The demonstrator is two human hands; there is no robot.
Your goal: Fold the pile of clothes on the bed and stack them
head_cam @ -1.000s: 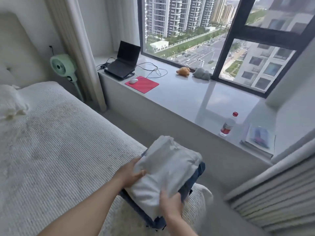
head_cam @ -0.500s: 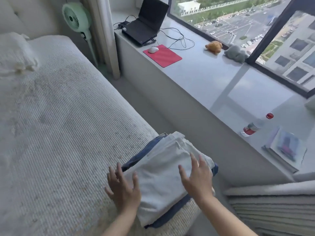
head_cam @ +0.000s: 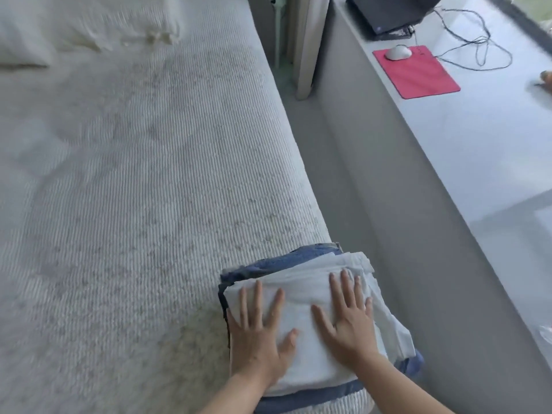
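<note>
Both hands (head_cam: pixel 257 339) (head_cam: pixel 348 327) lowered, fingers flat, gripping nothing, on stack (head_cam: pixel 304 294) seemingly lengthwise bed-edge.

Lighting: bright, soft daylight from the right, window side. Glare: pale sheen on the grey ledge (head_cam: pixel 490 150). Shadows: faint, soft under both hands. Blur: motion smear on the pillow (head_cam: pixel 74 28) and upper corners. Distortion: wide-angle bowing of the bed (head_cam: pixel 134 174) edge.

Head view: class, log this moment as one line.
stage: pressing stack | left hand: flat on white garment | right hand: flat on same | blue garment: underneath | stack: bed corner
</note>
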